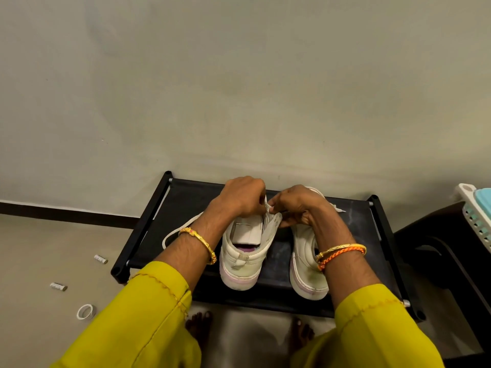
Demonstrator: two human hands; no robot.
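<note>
Two white sneakers stand on a low black rack [183,197], heels toward me. Over the front of the left sneaker [245,251], my left hand [243,197] and my right hand [297,205] each pinch the white shoelace [268,207] between curled fingers. A long loop of that lace [172,233] trails off to the left across the rack. The right sneaker [305,264] stands under my right wrist, its front hidden by the hand. Both arms wear yellow sleeves and bangles.
A plain wall rises right behind the rack. On the floor at left lie two small batteries [101,258], [58,287] and a roll of white tape [85,312]. A dark chair [435,251] with a white and teal basket [475,208] stands at right. My bare feet are below the rack.
</note>
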